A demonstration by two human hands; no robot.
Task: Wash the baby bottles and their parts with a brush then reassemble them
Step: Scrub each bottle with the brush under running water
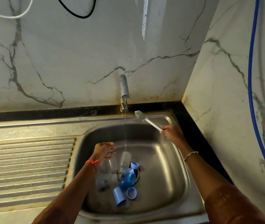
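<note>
My right hand (171, 133) is closed around the handle end of the bottle brush (147, 120), bristle head raised toward the back rim of the sink (169, 159) and just beside the thin stream falling from the tap (124, 88); I judge it is parked there to wet or clear the bristles while keeping them out of the way. My left hand (103, 153) is curled over a clear bottle (110, 164), fingers wrapped at its upper end, the bottle tilted down into the basin, likely so it drains or is ready for the brush. A second clear bottle (124, 160) stands under the stream, so it fills itself. The blue caps and collars (125, 183) lie loose around the drain, with a third clear bottle (102, 180) on its side beside them: everything dismantled, kept low in the basin so nothing rolls off. Reassembly not yet begun.
</note>
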